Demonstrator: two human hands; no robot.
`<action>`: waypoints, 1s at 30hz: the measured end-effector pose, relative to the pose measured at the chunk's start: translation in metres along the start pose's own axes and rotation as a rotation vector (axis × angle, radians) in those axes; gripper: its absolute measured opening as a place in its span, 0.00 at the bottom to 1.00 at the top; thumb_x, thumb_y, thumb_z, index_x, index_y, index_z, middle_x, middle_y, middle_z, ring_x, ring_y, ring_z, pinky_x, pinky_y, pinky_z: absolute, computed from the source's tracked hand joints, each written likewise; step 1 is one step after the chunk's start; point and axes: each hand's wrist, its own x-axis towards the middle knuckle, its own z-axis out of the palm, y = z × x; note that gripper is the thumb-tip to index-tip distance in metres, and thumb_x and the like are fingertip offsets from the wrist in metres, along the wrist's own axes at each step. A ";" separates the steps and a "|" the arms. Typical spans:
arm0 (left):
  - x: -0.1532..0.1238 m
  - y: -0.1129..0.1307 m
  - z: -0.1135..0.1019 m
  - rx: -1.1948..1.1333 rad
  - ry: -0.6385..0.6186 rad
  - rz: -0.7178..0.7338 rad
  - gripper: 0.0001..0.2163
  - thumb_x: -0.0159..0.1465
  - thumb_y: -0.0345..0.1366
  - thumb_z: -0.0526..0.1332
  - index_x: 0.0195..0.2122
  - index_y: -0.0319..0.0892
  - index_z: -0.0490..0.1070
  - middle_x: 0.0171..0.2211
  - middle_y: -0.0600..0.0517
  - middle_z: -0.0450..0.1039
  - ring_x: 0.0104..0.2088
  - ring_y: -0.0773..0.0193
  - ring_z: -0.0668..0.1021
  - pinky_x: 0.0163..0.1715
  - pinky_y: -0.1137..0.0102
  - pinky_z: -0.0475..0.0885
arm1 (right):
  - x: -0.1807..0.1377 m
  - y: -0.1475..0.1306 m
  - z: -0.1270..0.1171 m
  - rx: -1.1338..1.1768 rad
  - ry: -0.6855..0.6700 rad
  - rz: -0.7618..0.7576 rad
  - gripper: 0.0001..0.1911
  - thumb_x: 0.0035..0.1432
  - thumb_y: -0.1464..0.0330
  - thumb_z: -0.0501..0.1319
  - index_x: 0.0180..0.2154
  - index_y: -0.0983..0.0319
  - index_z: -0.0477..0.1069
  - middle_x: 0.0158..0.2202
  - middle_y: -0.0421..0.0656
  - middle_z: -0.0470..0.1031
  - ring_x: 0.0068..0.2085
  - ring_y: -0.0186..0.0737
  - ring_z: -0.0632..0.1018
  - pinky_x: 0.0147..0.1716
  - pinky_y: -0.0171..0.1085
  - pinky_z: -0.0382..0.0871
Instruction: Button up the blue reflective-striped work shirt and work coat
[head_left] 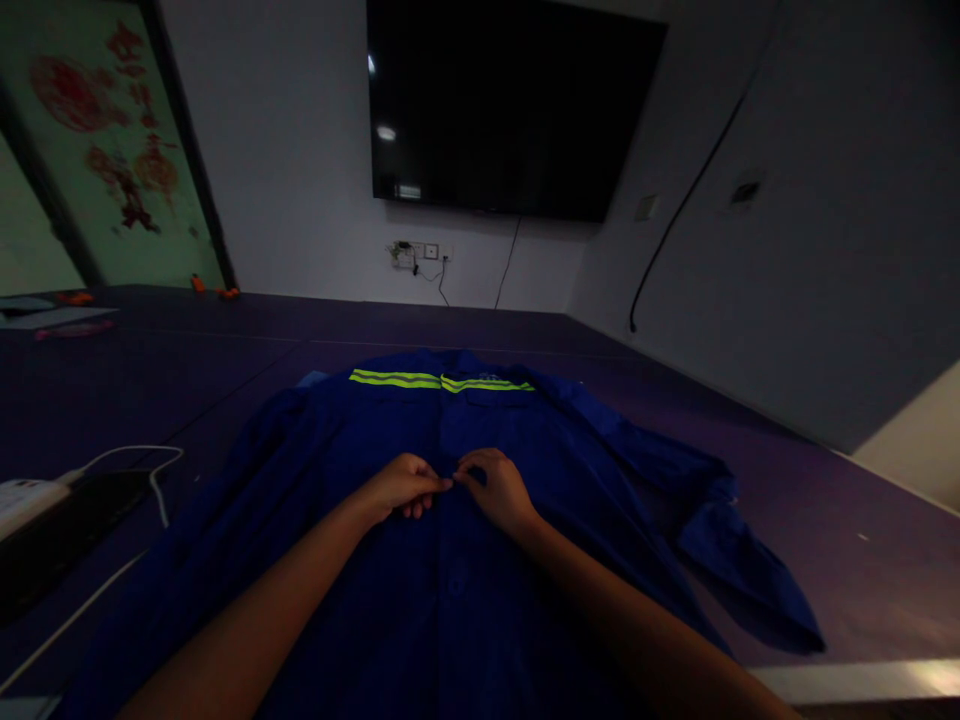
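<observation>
A dark blue work jacket (390, 425) lies spread out front side up, its collar away from me. Across the chest runs a yellow-green reflective strip (397, 379), split at the front placket. My left hand (409, 484) pinches the placket edge near the middle of the jacket. Right beside it, my right hand (496, 486) pinches the same spot, the fingertips of both hands almost touching. Whether a button sits between the fingers is hidden. Lower on the placket a button (454, 582) shows faintly. One sleeve (750, 560) is bent out to the right.
The jacket lies on a purple surface (300, 345). At left are a white power strip (30, 503) with a cable and a dark flat object (75, 530). A large television (517, 100) hangs on the wall; a black cable (686, 195) dangles at right.
</observation>
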 end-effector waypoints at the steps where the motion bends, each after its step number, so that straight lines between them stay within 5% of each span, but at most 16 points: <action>1: -0.001 0.001 -0.001 0.018 -0.043 -0.007 0.18 0.46 0.49 0.63 0.19 0.37 0.63 0.12 0.57 0.64 0.11 0.75 0.64 0.10 0.78 0.52 | 0.000 0.000 -0.001 -0.005 0.009 0.003 0.02 0.51 0.71 0.61 0.27 0.60 0.73 0.34 0.41 0.76 0.39 0.37 0.73 0.42 0.37 0.63; 12: -0.018 0.009 0.002 0.151 -0.579 -0.104 0.19 0.42 0.49 0.67 0.18 0.37 0.64 0.14 0.55 0.69 0.12 0.72 0.70 0.10 0.79 0.60 | 0.000 0.001 -0.001 -0.037 0.012 0.003 0.05 0.54 0.71 0.58 0.29 0.60 0.72 0.34 0.41 0.76 0.38 0.37 0.74 0.41 0.36 0.63; 18: -0.021 0.007 0.007 0.214 -0.727 -0.126 0.17 0.43 0.46 0.67 0.17 0.37 0.67 0.13 0.54 0.69 0.12 0.69 0.71 0.11 0.77 0.64 | -0.001 0.002 -0.002 -0.072 -0.020 0.002 0.06 0.55 0.68 0.57 0.31 0.60 0.73 0.34 0.41 0.76 0.38 0.37 0.74 0.42 0.35 0.63; 27: -0.017 0.001 0.011 0.230 -0.747 -0.087 0.18 0.45 0.49 0.66 0.18 0.37 0.67 0.14 0.54 0.69 0.12 0.69 0.71 0.11 0.77 0.63 | 0.016 0.037 -0.011 -0.292 0.057 0.168 0.15 0.59 0.69 0.48 0.39 0.63 0.73 0.43 0.47 0.73 0.47 0.39 0.70 0.49 0.37 0.58; 30: -0.008 0.002 0.002 0.281 -0.418 0.071 0.20 0.52 0.52 0.59 0.22 0.37 0.68 0.16 0.52 0.70 0.15 0.69 0.72 0.15 0.75 0.65 | 0.020 0.053 -0.019 -0.466 0.130 0.302 0.17 0.59 0.68 0.49 0.48 0.63 0.68 0.50 0.50 0.67 0.55 0.45 0.63 0.54 0.44 0.52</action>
